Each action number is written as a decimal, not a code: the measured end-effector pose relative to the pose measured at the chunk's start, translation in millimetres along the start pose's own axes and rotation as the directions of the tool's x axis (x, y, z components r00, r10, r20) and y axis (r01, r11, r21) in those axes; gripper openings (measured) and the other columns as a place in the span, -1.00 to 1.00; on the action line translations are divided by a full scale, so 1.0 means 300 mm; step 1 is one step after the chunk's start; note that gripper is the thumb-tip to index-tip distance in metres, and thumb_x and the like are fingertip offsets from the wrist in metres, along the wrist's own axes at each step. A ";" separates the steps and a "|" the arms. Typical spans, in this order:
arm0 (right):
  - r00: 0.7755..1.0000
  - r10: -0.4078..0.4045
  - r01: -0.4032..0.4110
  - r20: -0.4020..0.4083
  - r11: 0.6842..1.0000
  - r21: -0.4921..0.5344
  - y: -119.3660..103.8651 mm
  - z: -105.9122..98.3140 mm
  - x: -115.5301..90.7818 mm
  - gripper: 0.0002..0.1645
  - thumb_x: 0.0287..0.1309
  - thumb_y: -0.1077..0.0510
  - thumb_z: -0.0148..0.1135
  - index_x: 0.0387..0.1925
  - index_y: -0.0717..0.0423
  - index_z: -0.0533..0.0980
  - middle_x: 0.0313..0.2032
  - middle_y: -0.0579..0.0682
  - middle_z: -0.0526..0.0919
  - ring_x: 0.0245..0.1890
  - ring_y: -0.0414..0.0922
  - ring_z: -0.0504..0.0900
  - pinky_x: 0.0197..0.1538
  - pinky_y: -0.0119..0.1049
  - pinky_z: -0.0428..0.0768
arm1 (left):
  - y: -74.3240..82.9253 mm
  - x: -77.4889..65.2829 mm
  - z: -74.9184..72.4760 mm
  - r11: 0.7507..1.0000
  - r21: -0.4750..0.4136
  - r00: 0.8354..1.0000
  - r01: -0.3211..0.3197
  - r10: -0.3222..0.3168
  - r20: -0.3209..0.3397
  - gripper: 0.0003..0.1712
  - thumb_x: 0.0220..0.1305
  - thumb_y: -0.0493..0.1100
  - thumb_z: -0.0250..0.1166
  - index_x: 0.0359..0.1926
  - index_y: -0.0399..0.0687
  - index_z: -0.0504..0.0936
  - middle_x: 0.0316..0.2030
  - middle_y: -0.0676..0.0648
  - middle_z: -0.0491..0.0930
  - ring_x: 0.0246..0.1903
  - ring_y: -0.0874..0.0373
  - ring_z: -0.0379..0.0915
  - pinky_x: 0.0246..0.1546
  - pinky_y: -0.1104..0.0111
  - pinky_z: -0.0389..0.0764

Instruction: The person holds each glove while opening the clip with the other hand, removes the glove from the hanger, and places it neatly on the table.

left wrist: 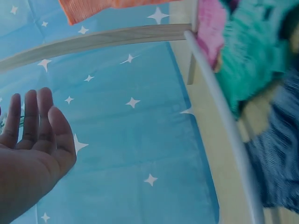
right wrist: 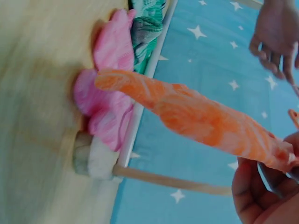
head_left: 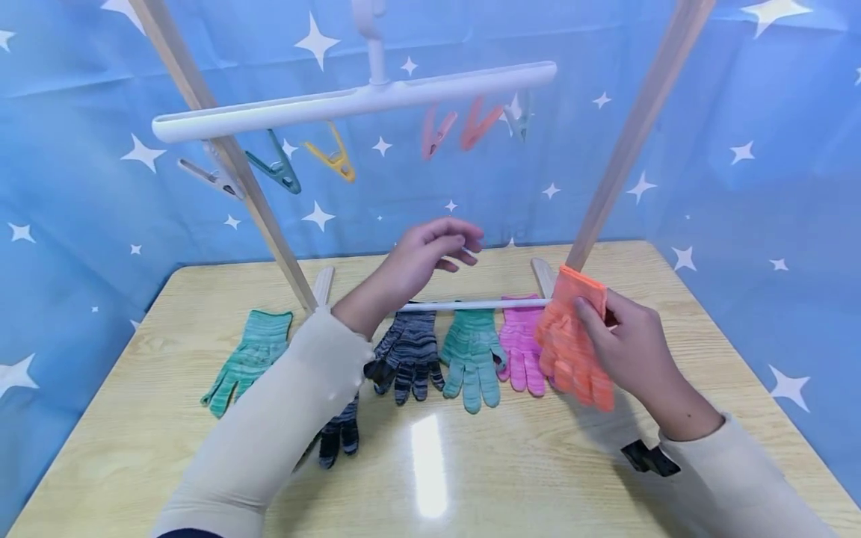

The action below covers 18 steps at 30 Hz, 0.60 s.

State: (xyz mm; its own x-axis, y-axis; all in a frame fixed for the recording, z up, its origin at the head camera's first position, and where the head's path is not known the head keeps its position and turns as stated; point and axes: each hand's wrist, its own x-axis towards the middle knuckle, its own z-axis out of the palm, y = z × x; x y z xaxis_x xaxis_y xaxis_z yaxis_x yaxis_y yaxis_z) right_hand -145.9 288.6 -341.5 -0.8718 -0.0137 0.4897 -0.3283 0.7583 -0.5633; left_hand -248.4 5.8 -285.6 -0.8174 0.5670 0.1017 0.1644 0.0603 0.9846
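My right hand pinches an orange knitted glove by its cuff, with the glove's fingers hanging down over the table's right side. In the right wrist view the orange glove stretches away from the thumb and fingers. Nothing is in my left hand, which is raised behind the row of gloves with its fingers loosely bent. Above it hangs a white hanger bar with several clips, among them a yellow clip, a dark green clip, a pink clip and an orange clip.
On the wooden table lie a dark grey glove, a green glove, a pink glove and, farther left, another green glove. A black glove is partly under my left sleeve. Wooden posts and a white rod frame the area.
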 end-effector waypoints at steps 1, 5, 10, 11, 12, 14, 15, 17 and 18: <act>1.000 0.013 -0.013 0.008 1.000 0.003 0.004 -0.006 -0.006 -0.63 0.39 0.13 0.20 -0.57 0.07 0.40 -0.64 -0.05 0.44 -0.64 -0.30 0.36 -0.54 -0.49 0.32 | -0.007 -0.017 -0.001 0.999 0.042 1.000 -0.004 0.004 0.003 -0.65 0.59 -0.13 -0.07 0.17 -0.04 0.56 0.05 -0.08 0.59 0.04 0.07 0.58 0.09 0.21 0.56; 0.999 0.046 -0.046 0.028 0.999 0.003 0.015 -0.026 -0.033 -0.63 0.41 0.10 0.18 -0.56 0.06 0.40 -0.63 -0.05 0.48 -0.63 -0.29 0.39 -0.55 -0.48 0.35 | -0.030 -0.079 -0.003 0.993 0.119 1.000 -0.003 0.002 0.012 -0.68 0.59 -0.14 -0.05 0.15 -0.03 0.57 0.02 -0.05 0.60 0.05 0.04 0.57 0.11 0.18 0.55; 0.998 0.056 -0.056 0.018 0.998 -0.007 0.015 -0.050 -0.067 -0.60 0.42 0.10 0.17 -0.57 0.05 0.34 -0.65 -0.06 0.42 -0.65 -0.27 0.34 -0.56 -0.45 0.31 | -0.061 -0.155 -0.005 0.992 0.128 1.000 0.013 -0.014 0.007 -0.67 0.58 -0.16 -0.05 0.15 -0.08 0.57 0.02 -0.07 0.60 0.02 0.07 0.58 0.15 0.17 0.55; 0.998 0.057 -0.057 0.011 0.998 -0.005 0.014 -0.055 -0.073 -0.60 0.42 0.10 0.17 -0.58 0.05 0.34 -0.66 -0.06 0.41 -0.66 -0.27 0.33 -0.56 -0.45 0.30 | -0.068 -0.171 -0.004 0.991 0.132 1.000 0.014 -0.014 0.004 -0.68 0.58 -0.17 -0.05 0.14 -0.09 0.57 0.02 -0.07 0.60 0.02 0.08 0.58 0.17 0.18 0.55; 0.998 0.057 -0.057 0.003 0.998 -0.003 0.014 -0.060 -0.079 -0.60 0.41 0.11 0.18 -0.58 0.05 0.35 -0.67 -0.06 0.39 -0.67 -0.26 0.32 -0.56 -0.44 0.29 | -0.074 -0.188 -0.003 0.991 0.130 1.000 0.013 -0.013 0.001 -0.68 0.57 -0.19 -0.04 0.14 -0.10 0.57 0.02 -0.08 0.60 0.02 0.09 0.58 0.18 0.18 0.55; 0.998 0.069 -0.069 0.004 0.998 0.001 0.014 -0.074 -0.091 -0.62 0.41 0.11 0.17 -0.56 0.07 0.37 -0.68 -0.07 0.39 -0.68 -0.25 0.31 -0.58 -0.43 0.28 | -0.085 -0.224 -0.001 0.992 0.128 1.000 0.012 -0.012 -0.002 -0.69 0.57 -0.21 -0.03 0.12 -0.12 0.58 0.01 -0.11 0.59 0.03 0.08 0.57 0.22 0.16 0.54; 0.997 0.080 -0.080 0.008 0.997 0.005 0.014 -0.082 -0.097 -0.62 0.42 0.11 0.17 -0.56 0.08 0.38 -0.68 -0.07 0.38 -0.69 -0.25 0.30 -0.58 -0.42 0.28 | -0.089 -0.242 -0.001 0.991 0.133 1.000 0.005 -0.005 -0.001 -0.69 0.57 -0.22 -0.04 0.12 -0.14 0.57 0.02 -0.12 0.59 0.04 0.06 0.56 0.22 0.15 0.53; 0.994 0.103 -0.103 0.024 0.995 0.006 0.016 -0.097 -0.105 -0.64 0.43 0.09 0.16 -0.53 0.09 0.42 -0.68 -0.08 0.37 -0.69 -0.23 0.30 -0.58 -0.40 0.28 | -0.101 -0.276 -0.004 0.987 0.159 1.000 0.006 -0.005 -0.007 -0.70 0.57 -0.22 -0.03 0.12 -0.12 0.58 0.03 -0.10 0.59 0.06 0.06 0.55 0.22 0.13 0.53; 0.992 0.117 -0.118 0.038 0.993 0.006 0.017 -0.106 -0.108 -0.65 0.43 0.08 0.15 -0.51 0.10 0.43 -0.68 -0.08 0.36 -0.69 -0.21 0.29 -0.58 -0.38 0.27 | -0.106 -0.293 -0.005 0.984 0.180 1.000 0.006 -0.004 -0.011 -0.70 0.57 -0.20 -0.02 0.12 -0.09 0.58 0.04 -0.08 0.60 0.06 0.07 0.54 0.20 0.13 0.54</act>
State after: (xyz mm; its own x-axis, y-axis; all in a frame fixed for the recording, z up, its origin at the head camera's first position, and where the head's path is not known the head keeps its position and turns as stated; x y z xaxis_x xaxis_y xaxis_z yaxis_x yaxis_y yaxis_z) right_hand -107.9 313.7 -339.2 -0.9175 0.0504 0.3946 -0.2259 0.7505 -0.6211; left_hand -182.7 -47.3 -325.6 -0.8243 0.5573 0.0996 0.2566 0.2109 0.9432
